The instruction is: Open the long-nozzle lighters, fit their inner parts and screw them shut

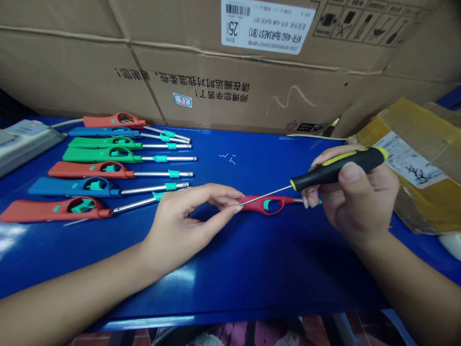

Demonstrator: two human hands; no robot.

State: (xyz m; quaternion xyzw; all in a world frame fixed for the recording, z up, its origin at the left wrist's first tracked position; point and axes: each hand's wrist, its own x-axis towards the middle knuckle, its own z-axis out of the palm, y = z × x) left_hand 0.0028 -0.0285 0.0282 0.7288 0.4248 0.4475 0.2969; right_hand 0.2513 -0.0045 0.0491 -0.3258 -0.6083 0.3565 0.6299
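A red long-nosed lighter (268, 203) with a teal trigger lies on the blue table (252, 269) between my hands. My left hand (187, 221) pinches its handle end with thumb and forefinger. My right hand (355, 197) is wrapped round the black and yellow handle of a screwdriver (338, 168). The thin metal shaft slants down to the left and its tip meets the lighter's handle beside my left fingertips. The lighter's far end is hidden behind my right fingers.
Several more lighters (108, 168) in red, blue and green lie in a row at the left, nozzles pointing right. Large cardboard boxes (230, 72) wall off the back. A taped brown parcel (421, 158) sits at the right, a grey device (25, 139) at far left.
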